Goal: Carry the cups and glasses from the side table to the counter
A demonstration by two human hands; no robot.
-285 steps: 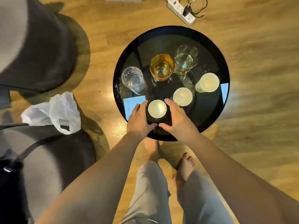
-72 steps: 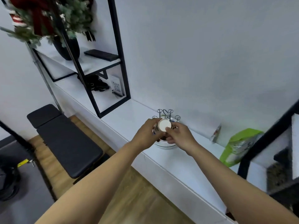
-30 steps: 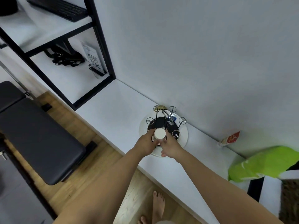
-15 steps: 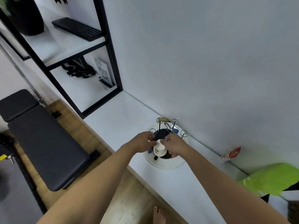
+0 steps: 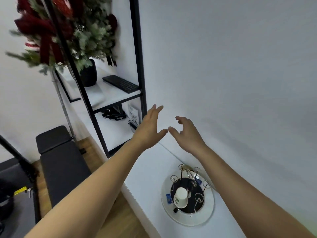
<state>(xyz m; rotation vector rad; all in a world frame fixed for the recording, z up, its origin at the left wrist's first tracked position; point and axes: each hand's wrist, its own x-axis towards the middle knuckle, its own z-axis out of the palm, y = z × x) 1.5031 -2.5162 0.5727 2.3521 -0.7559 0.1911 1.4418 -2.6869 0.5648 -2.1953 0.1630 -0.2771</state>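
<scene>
A small white paper cup [image 5: 180,197] sits upside down on a peg of the round cup rack [image 5: 187,219], which stands on the white counter [image 5: 147,172] against the wall. My left hand [image 5: 148,128] is raised well above and behind the rack, fingers spread and holding nothing. My right hand [image 5: 186,133] hovers beside it, fingers loosely curled and apart, also holding nothing. The side table and the other cups and glasses are out of view.
A black-framed shelf unit [image 5: 137,66] stands left of the counter with a keyboard [image 5: 121,83], a potted plant [image 5: 68,31] and a QR sign [image 5: 133,115]. A black bench [image 5: 60,162] sits on the wooden floor at the left.
Both hands let go of the white cup, which now rests upside down on the rack, and lifted away up and back. My view tilted upward.
</scene>
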